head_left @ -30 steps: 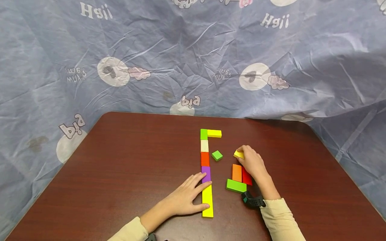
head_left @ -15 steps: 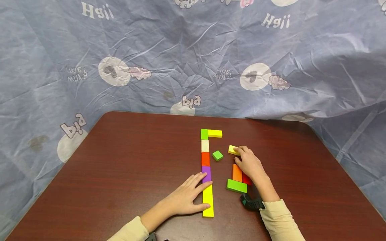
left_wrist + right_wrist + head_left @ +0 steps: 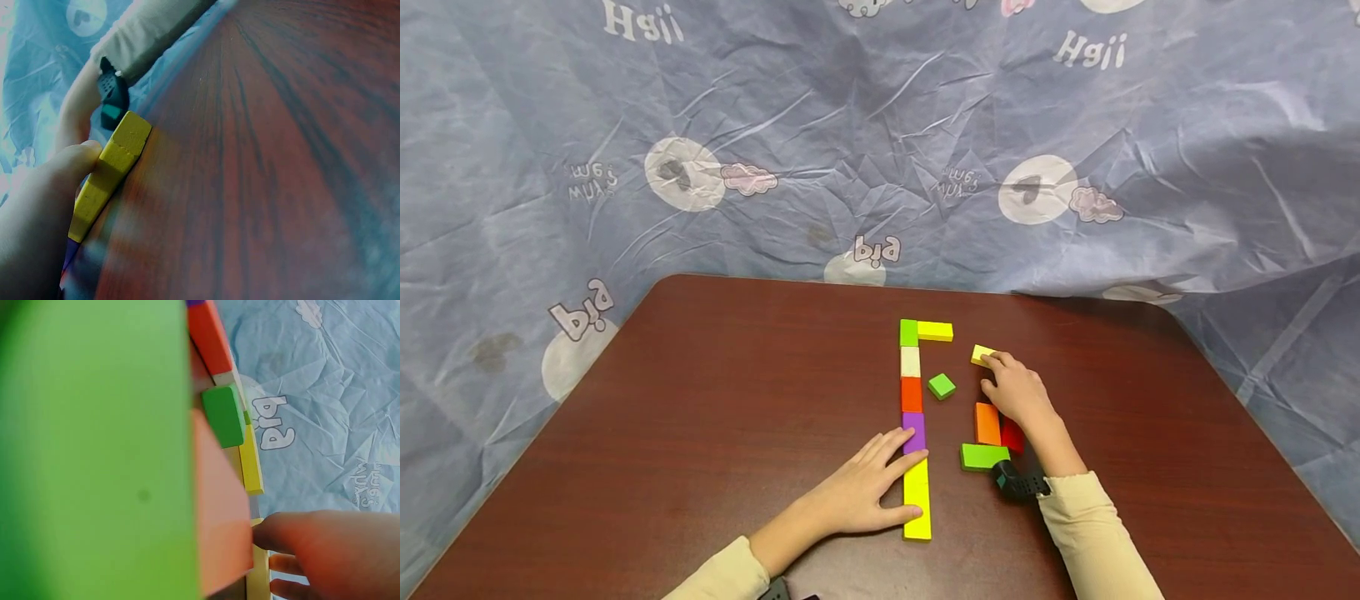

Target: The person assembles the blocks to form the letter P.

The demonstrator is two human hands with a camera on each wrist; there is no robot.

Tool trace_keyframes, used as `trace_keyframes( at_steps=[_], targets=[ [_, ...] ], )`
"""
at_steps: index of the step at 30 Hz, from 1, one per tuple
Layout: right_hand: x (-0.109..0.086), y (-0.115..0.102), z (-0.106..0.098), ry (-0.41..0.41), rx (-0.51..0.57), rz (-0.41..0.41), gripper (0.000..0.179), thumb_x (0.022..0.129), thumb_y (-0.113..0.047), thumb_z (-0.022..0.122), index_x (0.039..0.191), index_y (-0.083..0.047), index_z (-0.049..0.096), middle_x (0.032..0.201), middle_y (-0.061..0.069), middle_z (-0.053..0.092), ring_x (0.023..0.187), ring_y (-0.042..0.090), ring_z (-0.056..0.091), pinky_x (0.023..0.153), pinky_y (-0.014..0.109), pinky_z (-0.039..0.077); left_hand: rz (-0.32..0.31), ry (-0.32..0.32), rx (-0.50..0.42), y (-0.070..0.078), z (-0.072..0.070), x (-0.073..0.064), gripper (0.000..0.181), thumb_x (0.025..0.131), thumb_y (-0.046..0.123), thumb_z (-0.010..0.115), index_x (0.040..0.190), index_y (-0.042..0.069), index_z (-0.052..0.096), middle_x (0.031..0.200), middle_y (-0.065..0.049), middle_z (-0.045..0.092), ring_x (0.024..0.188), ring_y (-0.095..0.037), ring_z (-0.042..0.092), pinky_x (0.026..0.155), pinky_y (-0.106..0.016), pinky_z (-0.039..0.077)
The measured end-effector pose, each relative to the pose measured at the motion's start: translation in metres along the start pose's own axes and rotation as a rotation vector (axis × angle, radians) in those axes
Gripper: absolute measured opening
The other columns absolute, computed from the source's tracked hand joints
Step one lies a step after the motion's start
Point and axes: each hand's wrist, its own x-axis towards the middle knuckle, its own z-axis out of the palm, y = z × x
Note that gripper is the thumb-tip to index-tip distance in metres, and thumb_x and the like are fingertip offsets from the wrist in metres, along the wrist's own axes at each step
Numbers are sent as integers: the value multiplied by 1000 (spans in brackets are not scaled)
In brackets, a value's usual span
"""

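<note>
My left hand [image 3: 865, 492] lies with spread fingers along a row of coloured blocks. Its fingertips rest on the purple block [image 3: 913, 425], and its thumb touches the long yellow block [image 3: 916, 479] at the near end. Beyond these are a red block [image 3: 911, 395], a cream block [image 3: 910, 362] and a green block [image 3: 908, 332]; a yellow block [image 3: 936, 332] points right from the far end. My right hand [image 3: 1021, 393] has its fingertips on a pale yellow block [image 3: 979, 354], the thumb apart from it in the head view. The fingers partly cover that block.
A small green block [image 3: 942, 386] lies turned beside the row. Near the right wrist are an orange block [image 3: 988, 423], a red block [image 3: 1012, 435] and a longer green block [image 3: 983, 457]. All lie on a dark red-brown table [image 3: 737, 375] before a blue-grey printed cloth [image 3: 880, 150].
My right hand and the pale yellow block have shifted left, then toward the table's far side. More of the block shows now. My left hand has stayed in place.
</note>
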Motion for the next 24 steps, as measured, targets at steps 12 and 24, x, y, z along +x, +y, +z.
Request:
trace_keyframes(
  at_steps=[12,24],
  targets=[
    [34,-9,-3,-112,27,13,48,92,-17,44,137,0,37,142,22,34,130,39,32,103,59,26,6,-8,-1,0,3,-1,64,88,57,40,143,26,28,152,-6,19,139,-24,21,113,-41,23],
    [37,-14,-1,-99,60,11,47,93,-17,43,138,-2,36,143,20,32,131,38,30,103,60,24,25,25,25,-1,4,0,60,88,57,41,139,26,34,150,-7,21,138,-24,24,113,-40,23]
  ],
)
